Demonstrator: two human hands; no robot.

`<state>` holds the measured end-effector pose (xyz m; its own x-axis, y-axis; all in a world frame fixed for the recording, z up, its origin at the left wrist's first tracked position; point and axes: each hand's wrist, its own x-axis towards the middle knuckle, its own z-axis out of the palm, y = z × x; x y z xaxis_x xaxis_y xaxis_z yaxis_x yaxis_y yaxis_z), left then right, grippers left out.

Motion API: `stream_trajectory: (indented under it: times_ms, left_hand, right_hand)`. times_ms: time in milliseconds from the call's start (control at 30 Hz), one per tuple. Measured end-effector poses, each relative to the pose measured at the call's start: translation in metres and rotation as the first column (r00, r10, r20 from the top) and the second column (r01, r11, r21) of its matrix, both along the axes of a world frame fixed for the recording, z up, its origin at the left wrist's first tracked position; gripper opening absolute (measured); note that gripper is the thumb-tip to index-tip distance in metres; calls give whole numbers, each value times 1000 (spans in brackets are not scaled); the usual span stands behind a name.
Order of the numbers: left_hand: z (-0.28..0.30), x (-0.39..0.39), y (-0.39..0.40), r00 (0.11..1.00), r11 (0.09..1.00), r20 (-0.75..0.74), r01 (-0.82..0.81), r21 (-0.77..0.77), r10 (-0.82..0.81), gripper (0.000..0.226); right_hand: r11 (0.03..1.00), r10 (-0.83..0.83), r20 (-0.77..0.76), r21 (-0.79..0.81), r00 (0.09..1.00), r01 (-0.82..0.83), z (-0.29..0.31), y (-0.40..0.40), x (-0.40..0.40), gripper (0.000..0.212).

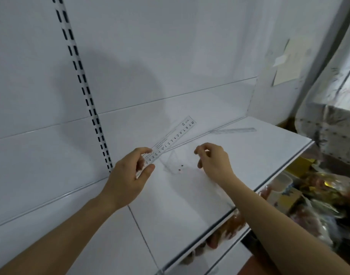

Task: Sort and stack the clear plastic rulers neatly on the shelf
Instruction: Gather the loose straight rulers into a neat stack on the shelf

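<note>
The left hand point(128, 173) pinches a clear ruler point(173, 138) pointing toward 2 o'clock. The right hand point(213, 161) hovers, fingers curled, over the white shelf point(249, 155).

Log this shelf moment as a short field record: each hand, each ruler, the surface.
left hand: pinches held ruler at its near end
held ruler: clear, printed numbers, raised off the shelf, pointing away to the right
right hand: fingers curled, holding nothing that shows
second ruler: lies flat at the back of the shelf
shelf: white, with a clear front edge strip
</note>
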<state>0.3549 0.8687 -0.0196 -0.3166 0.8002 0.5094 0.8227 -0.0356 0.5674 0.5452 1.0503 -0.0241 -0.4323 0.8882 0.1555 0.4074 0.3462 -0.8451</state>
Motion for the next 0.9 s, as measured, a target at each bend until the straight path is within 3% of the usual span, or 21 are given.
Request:
stream_trajectory:
  times_ms: [67,133,300,400,500,633,733,900]
  left_hand:
    - [-5,17,29,1000,999,-19,10,-43,-11,31]
    - [-5,34,60,996,995,-76,46,-90,-53,34]
    - [-5,82,144,969,982,-213,96,-160,-129,44]
    - [-14,94,184,959,973,-283,-89,-214,25,62]
    - [-26,106,212,956,908,-229,-252,-335,181,71]
    - [-41,117,229,947,825,-281,-282,-490,157,59]
    - [-44,121,230,939,811,-306,-301,-502,158,58]
    - [-40,126,228,932,809,-319,-318,-494,172,87]
  right_hand:
    - [978,-1,-322,-197,947,-66,16,20,27,34]
    - [955,19,-464,-254,886,-154,27,47,56,32]
    - [980,52,-313,-166,948,-109,23,120,118,12]
    - [952,-72,-305,-306,950,-26,16,163,142,11]
    - [903,-181,-286,-428,941,44,12,212,155,13]
    - [883,-206,-179,-457,962,104,1,268,153,17]
    - [915,-185,-5,-365,983,170,-5,283,147,27]
    - [981,-169,150,-68,974,180,-8,275,138,28]
